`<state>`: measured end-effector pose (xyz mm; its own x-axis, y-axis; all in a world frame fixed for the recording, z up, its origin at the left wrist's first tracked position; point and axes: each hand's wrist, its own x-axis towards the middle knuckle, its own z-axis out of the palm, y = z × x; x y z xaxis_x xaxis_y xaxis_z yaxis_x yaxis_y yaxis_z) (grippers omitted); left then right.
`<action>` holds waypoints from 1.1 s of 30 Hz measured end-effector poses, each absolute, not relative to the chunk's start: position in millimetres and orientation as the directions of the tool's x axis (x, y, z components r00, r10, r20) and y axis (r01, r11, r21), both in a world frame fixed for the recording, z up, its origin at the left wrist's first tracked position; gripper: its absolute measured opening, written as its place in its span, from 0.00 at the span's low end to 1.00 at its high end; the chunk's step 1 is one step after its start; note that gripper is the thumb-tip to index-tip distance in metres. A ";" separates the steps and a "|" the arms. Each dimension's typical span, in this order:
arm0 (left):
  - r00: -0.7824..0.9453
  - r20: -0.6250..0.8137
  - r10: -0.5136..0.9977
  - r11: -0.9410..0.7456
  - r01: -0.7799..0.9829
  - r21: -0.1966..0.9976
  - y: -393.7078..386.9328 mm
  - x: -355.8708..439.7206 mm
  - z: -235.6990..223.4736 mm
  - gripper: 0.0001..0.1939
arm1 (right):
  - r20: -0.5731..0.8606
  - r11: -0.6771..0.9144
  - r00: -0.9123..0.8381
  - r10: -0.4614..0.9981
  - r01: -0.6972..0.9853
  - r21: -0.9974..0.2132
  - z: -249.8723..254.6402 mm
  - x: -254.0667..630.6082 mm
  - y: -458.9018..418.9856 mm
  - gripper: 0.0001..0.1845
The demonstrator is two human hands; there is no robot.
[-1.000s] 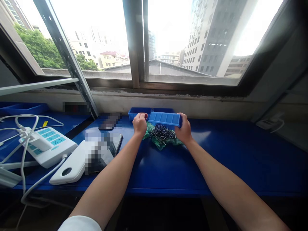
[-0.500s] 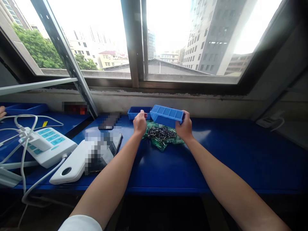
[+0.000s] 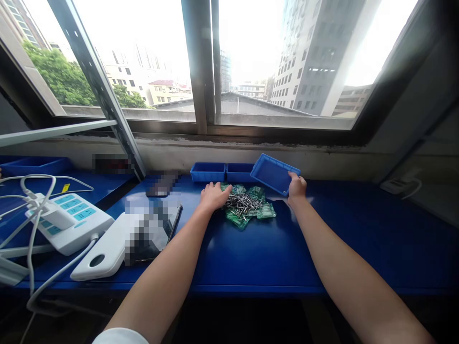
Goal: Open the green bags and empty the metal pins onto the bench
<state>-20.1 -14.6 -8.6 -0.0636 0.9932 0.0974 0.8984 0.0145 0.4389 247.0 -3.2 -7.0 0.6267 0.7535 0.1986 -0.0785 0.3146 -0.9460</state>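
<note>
My left hand (image 3: 215, 195) reaches to the left side of a heap of small metal screw-like pieces (image 3: 244, 204), its fingers stretched and apart. Whether its fingertips touch the heap I cannot tell. The heap lies on green circuit boards (image 3: 238, 221) spread on the blue table. At the right, my right hand (image 3: 297, 187) grips a blue plastic bin (image 3: 274, 174) by its right end and holds it tilted above the tabletop. Behind the heap stand two more blue bins, a left one (image 3: 208, 179) and a right one (image 3: 238, 177), side by side against the wall.
A white power strip (image 3: 81, 210) with tangled cables, a white power bank (image 3: 102, 260) and a partly blurred dark phone-like device (image 3: 175, 222) lie at the left. A metal shelf post (image 3: 107, 91) rises there. Blue trays (image 3: 39, 166) sit far left. Windows line the back.
My right hand has moved right and turned the bin, uncovering the right rear bin. My left hand has come down beside the heap and its fingers have spread.
</note>
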 end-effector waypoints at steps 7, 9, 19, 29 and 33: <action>-0.213 0.718 0.663 -0.317 0.789 0.527 -30.4 -19.2 15.1 0.16 | 0.522 0.434 0.444 0.728 0.290 -0.853 6.7 211.5 -27.6 0.20; -0.140 0.828 0.543 -0.459 0.777 0.432 -38.6 -17.4 21.5 0.11 | 0.596 0.503 0.329 0.733 0.329 -0.799 8.9 199.7 -36.9 0.22; 0.564 0.662 0.494 -0.804 0.587 0.100 -62.0 10.9 18.7 0.17 | 0.754 0.727 -0.083 0.652 0.351 -0.590 5.2 177.4 -53.4 0.22; 0.334 0.777 0.533 -0.714 0.671 0.202 -55.3 10.3 15.7 0.15 | 0.737 0.667 0.106 0.667 0.356 -0.655 5.8 179.5 -47.8 0.27; -0.175 0.843 0.509 -0.549 0.688 0.474 -46.7 -4.9 23.7 0.23 | 0.538 0.522 0.305 0.786 0.139 -0.842 15.3 190.7 -43.7 0.26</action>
<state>-4.9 -46.7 23.7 -0.1747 0.5091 0.8428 0.6883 -0.5490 0.4742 190.7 -43.7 15.3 0.3046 0.7860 0.5379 0.1394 0.5219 -0.8416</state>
